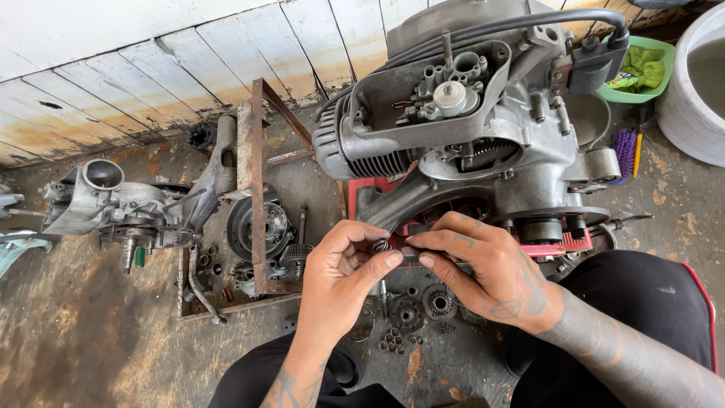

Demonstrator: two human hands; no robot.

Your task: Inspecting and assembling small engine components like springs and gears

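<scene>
Weathered white plank wall [174, 68] (paint peeling along the base), stained, oil-dark concrete floor [83, 340], flat daylight, white tub [698, 83] at right edge

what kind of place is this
Most likely a small engine or scooter repair workshop, worked on at floor level. A grey engine block stands stripped on the stained concrete floor, a second engine casing lies to the left, and loose gears sit below the two hands.
</scene>
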